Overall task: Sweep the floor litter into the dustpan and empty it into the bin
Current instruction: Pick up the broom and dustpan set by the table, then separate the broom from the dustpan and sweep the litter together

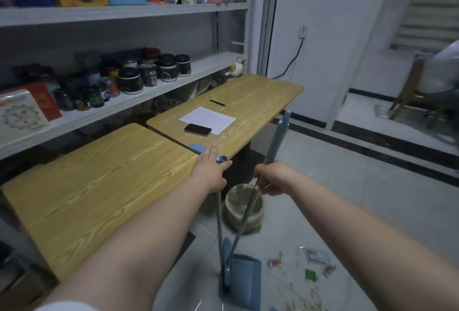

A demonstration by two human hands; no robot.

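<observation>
A blue dustpan (pixel 244 281) stands on the floor at the lower centre, its long grey pole rising to a blue grip (pixel 198 148) at the table edge. My left hand (pixel 211 169) rests on that grip, fingers extended over it. My right hand (pixel 273 177) is shut on the grey broom handle (pixel 275 141), which slants down to the dustpan. Litter (pixel 308 264) of wrappers and scraps lies on the tiles to the right of the dustpan. A lined bin (pixel 244 207) stands just behind the poles, under the table edge.
Two wooden tables (pixel 94 186) stand on the left, the far one bearing a phone (pixel 198 129) and a paper sheet (pixel 207 118). Shelves (pixel 139 98) with jars and boxes line the wall behind. A seated person (pixel 442 72) is at the far right. Tiled floor stretches to the right.
</observation>
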